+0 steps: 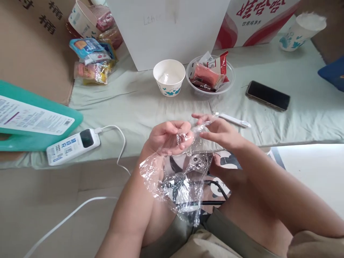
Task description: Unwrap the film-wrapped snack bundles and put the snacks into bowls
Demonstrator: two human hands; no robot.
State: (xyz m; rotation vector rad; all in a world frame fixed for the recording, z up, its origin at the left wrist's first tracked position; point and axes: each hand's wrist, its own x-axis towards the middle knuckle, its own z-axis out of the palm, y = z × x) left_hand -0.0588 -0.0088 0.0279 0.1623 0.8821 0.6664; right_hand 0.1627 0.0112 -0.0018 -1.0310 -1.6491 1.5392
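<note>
Bowl just left of tub, before box

On the desk: packets in the tub, phone to the right, cup farther back. Charging block at near left edge, bottle just behind. Over the lap, wrap between and below left hand and right hand.

Falls soft and fairly bright over the pale green cloth, perhaps from the right. Nearly washes out the white surface at the near right; leaves the floor at the near left greyer. Glints in sharp specks off the clear film. Casts faint shadows around the paper bowl. Leans and stretches toward the edges, as at the paper cup, far right.
</note>
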